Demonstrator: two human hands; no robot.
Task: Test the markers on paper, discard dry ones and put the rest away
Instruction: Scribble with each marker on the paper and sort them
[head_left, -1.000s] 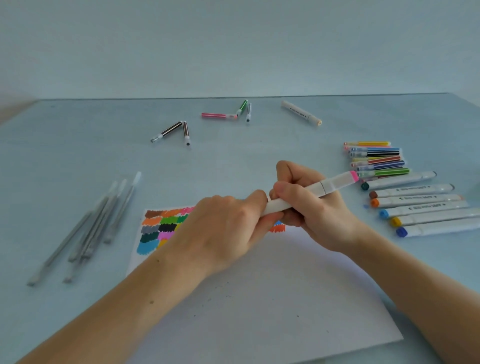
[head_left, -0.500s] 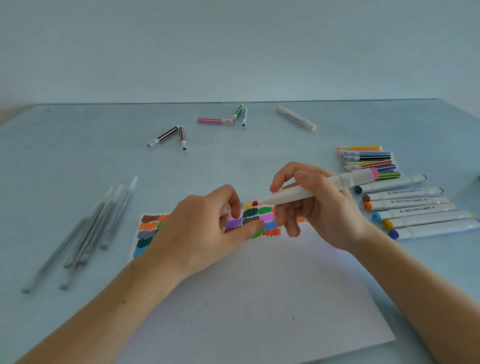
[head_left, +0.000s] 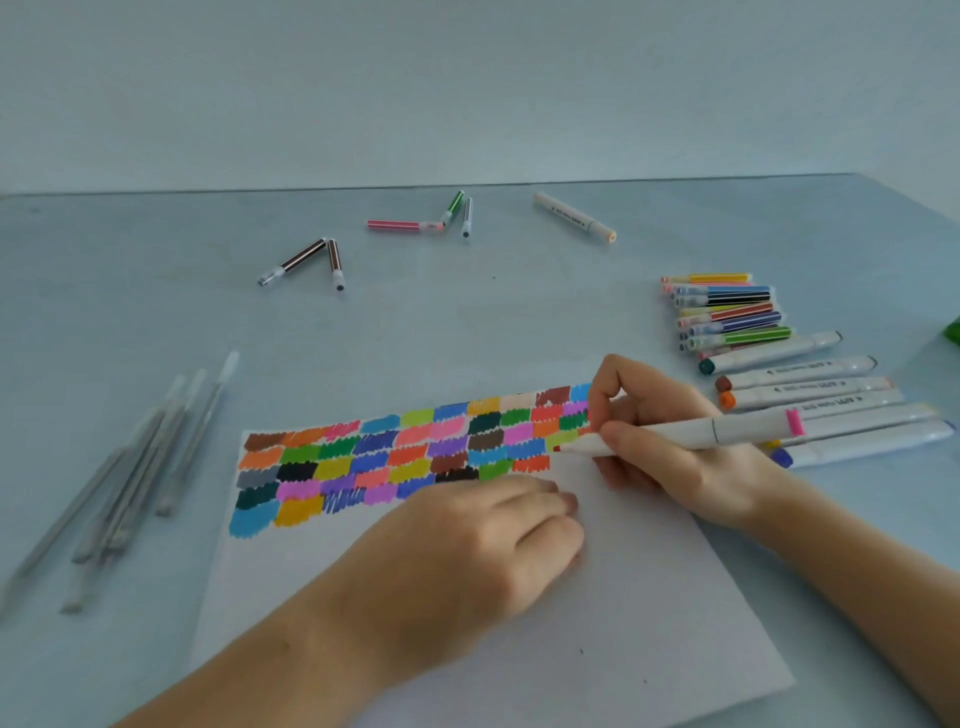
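Note:
My right hand (head_left: 675, 460) grips a thick white marker (head_left: 737, 430) with a pink end band. Its uncapped red tip (head_left: 557, 448) touches the white paper (head_left: 597, 623) at the right end of the colour swatches (head_left: 405, 457). My left hand (head_left: 483, 535) rests knuckles-up on the paper below the swatches, fingers curled under; the marker's cap is hidden inside them. A row of thick white markers (head_left: 810, 387) and a bunch of thin striped markers (head_left: 727, 312) lie to the right.
Several grey pens (head_left: 130, 467) lie in a heap at the left. Far back lie two brown thin markers (head_left: 296, 260), a pink one (head_left: 400, 225) and a lone thick white marker (head_left: 574, 216). Something green (head_left: 953, 330) shows at the right edge.
My left hand pulled the cap off the marker and dropped onto the paper. My right hand lowered the marker and set its tip on the paper beside the swatches.

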